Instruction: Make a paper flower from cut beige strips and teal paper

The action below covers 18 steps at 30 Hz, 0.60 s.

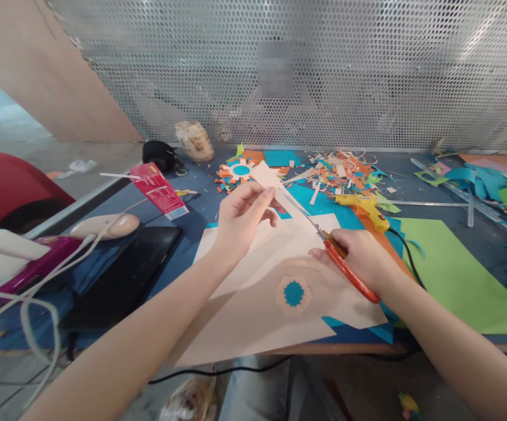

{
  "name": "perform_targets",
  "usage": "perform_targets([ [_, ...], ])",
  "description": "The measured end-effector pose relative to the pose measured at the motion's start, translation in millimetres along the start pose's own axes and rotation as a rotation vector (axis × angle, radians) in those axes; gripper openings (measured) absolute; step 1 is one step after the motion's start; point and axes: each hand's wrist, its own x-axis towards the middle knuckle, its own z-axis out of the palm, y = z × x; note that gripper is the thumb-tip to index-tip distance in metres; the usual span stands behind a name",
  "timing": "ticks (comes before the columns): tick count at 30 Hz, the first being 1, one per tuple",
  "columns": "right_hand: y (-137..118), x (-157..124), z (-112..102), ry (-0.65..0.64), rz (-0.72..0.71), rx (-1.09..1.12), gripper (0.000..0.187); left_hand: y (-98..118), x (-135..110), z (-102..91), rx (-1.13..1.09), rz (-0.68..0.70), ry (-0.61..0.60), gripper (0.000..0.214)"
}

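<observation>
My left hand (247,219) pinches a narrow strip of pale paper (265,173) above the table. Scissors with orange handles (345,270) sit in my right hand (361,257), their blades pointing up and left along the strip. Whether the blades touch the paper I cannot tell. Beneath both hands lie large pale paper sheets (253,336). On them rests a round paper piece (294,294) with a blue centre and a fringed pale ring. Another paper flower (241,170), blue in the middle with orange and white petals, lies at the back.
A yellow glue gun (362,207) with a black cord is right of centre, near green paper (459,275). Paper scraps (345,172) pile up behind. At left are a dark tablet-like slab (124,278), a red drink carton (159,190) and a power strip (29,269) with cables.
</observation>
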Motion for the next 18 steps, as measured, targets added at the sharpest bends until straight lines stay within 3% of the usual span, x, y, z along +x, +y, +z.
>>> perform_targets([
  [18,0.3,-0.5,1.2,0.003,0.004,0.015,0.047,-0.4,-2.3,2.0,0.014,0.019,-0.041,0.017],
])
